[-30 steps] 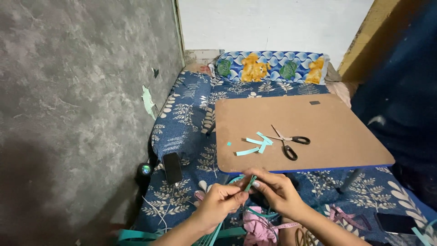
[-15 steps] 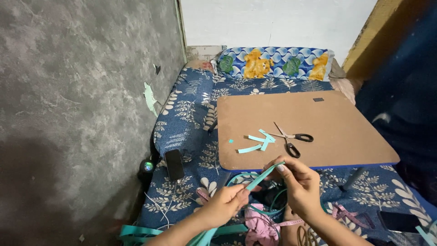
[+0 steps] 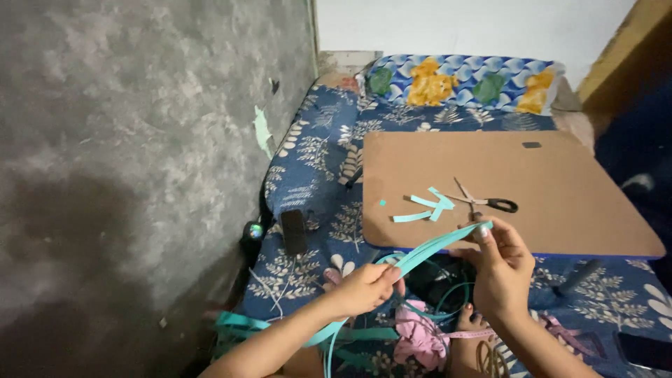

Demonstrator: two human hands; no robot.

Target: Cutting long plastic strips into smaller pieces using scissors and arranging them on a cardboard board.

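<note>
Two bare hands work low in the view, over a bed covered by a dark blue sheet with a pale leaf and flower print [image 3: 315,161]. The left hand [image 3: 364,288], at about 6 o'clock, has its fingers closed around a long, flat turquoise strip of ribbon-like material [image 3: 427,250]. The right hand [image 3: 500,269], at about 5 o'clock, pinches the strip's upper end between thumb and fingertips, just at the near edge of a flat brown cardboard sheet [image 3: 560,175]. The strip runs taut between the hands, then trails past the left hand toward 7 o'clock.

On the cardboard, right of centre, lie several short turquoise offcuts [image 3: 425,208] and, just beside them toward 3 o'clock, a pair of black-handled scissors [image 3: 486,202]. A pillow patterned in blue, yellow and green [image 3: 462,84] lies at 12 o'clock against a white wall [image 3: 455,28]. A rough grey cement wall [image 3: 126,175] fills the whole 9 o'clock side. A small dark rectangular object [image 3: 294,231] rests on the sheet near that wall. A bundle of pink fabric [image 3: 420,339] lies at 6 o'clock between the forearms.
</note>
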